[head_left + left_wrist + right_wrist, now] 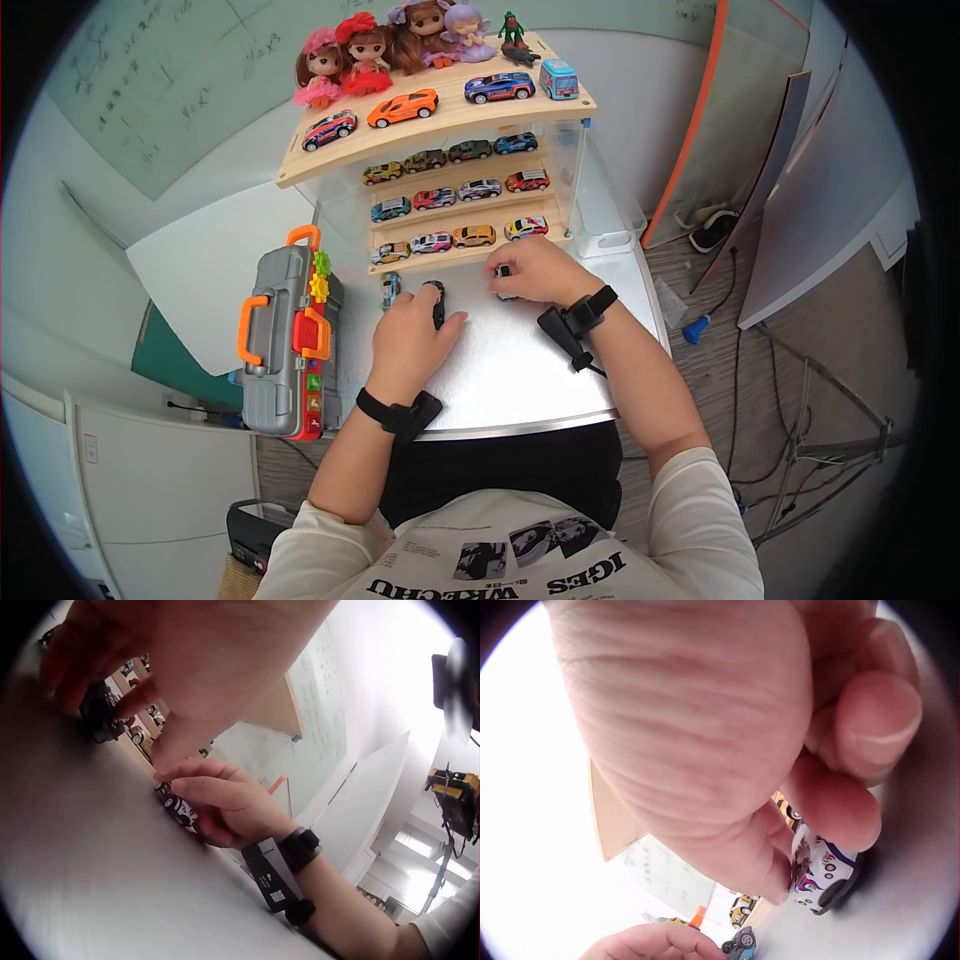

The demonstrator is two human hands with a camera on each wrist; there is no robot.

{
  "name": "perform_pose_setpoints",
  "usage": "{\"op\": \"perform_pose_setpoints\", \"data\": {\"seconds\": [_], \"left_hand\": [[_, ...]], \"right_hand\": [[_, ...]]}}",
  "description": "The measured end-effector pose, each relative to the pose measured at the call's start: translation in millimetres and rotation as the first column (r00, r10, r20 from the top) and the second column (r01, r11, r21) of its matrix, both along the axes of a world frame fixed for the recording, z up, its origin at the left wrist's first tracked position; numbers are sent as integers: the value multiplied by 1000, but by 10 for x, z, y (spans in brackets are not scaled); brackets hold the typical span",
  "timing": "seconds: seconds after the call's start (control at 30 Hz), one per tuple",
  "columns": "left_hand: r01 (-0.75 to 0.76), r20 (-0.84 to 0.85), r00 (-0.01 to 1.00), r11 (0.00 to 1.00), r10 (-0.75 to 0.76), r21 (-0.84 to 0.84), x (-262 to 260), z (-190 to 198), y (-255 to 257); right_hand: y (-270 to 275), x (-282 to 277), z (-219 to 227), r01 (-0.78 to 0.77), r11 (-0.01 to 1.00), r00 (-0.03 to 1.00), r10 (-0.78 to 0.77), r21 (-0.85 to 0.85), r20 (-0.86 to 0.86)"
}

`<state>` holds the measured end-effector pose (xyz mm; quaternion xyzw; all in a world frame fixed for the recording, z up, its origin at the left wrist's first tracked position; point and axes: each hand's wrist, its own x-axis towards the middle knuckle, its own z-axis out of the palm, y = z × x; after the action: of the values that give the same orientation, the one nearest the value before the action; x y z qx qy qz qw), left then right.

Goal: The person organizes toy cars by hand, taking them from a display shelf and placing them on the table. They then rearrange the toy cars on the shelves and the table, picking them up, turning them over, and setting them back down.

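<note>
My left hand (413, 340) is low over the metal tabletop, its fingers round a dark toy car (438, 308). In the left wrist view that dark car (97, 716) shows between the fingers. A blue-green toy car (390, 289) stands just left of these fingers. Further right, my right hand (545, 272) pinches a small toy car (503, 281) in front of the shelf's lowest tier. The right wrist view shows this car (821, 870) as white with coloured prints, between thumb and fingers of the right hand (697, 712); its underside is hidden.
A wooden shelf (440, 265) with clear sides holds rows of toy cars; larger cars, dolls and figures stand on its top. A grey toolbox (275, 340) with orange handles stands at the left. A clear bin (606, 243) is right of the shelf.
</note>
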<state>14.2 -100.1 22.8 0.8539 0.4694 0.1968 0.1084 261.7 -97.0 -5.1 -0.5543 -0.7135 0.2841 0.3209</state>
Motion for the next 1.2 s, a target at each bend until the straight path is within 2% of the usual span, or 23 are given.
{"op": "perform_pose_setpoints", "data": {"seconds": [0.07, 0.2, 0.27, 0.4, 0.47, 0.5, 0.57, 0.6, 0.67, 0.7, 0.8, 0.87, 0.97, 1.2], "left_hand": [[-18, -78, 997, 1000, 16, -20, 19, 3, 19], [-46, -92, 995, 999, 46, 2, -18, -93, 21], [-50, 76, 996, 996, 56, -76, -69, -62, -18], [-78, 82, 992, 985, 91, -156, -192, -19, -27], [-18, 79, 997, 1000, 16, 15, -281, -107, 9], [-20, 76, 997, 1000, 19, 16, -315, -134, 30], [-29, 163, 985, 990, 52, -136, -361, -167, 59], [-30, 162, 985, 990, 52, -135, -355, -133, 49], [-99, 220, 962, 958, 161, -270, -328, -43, 14], [-99, 219, 962, 958, 161, -270, -344, -60, 28], [-90, 191, 974, 980, 124, -177, -413, -139, 78], [-67, 73, 995, 998, 67, 0, -443, -159, 79], [-79, -19, 997, 996, 78, -45, -423, -97, 33], [-29, -61, 998, 993, 22, -116, -260, -18, 77]], "right_hand": [[15, 6, -17, 16, 1000, 1000, -16, -7, -15], [28, 17, -16, 30, 1000, 999, -30, 2, 27], [14, 20, -4, 27, 999, 999, -27, -18, 27], [47, 35, -70, 23, 1000, 1000, -23, -13, -7], [63, 34, -104, 27, 1000, 1000, -27, 0, -16], [51, 26, -74, 25, 1000, 1000, -24, 0, -18], [15, 18, 5, 40, 994, 997, -46, -97, -57], [23, 22, -10, 40, 995, 997, -46, -96, -59], [40, 28, -50, 31, 998, 999, -33, -51, -37], [36, 26, -37, 31, 998, 999, -33, -51, -38], [17, 18, 21, 38, 994, 998, -43, -103, -49], [21, 20, 33, 55, 989, 998, -57, -134, -12], [20, 19, 31, 53, 991, 998, -56, -124, -16], [33, 14, 10, 42, 993, 998, -46, -107, -37]]}}
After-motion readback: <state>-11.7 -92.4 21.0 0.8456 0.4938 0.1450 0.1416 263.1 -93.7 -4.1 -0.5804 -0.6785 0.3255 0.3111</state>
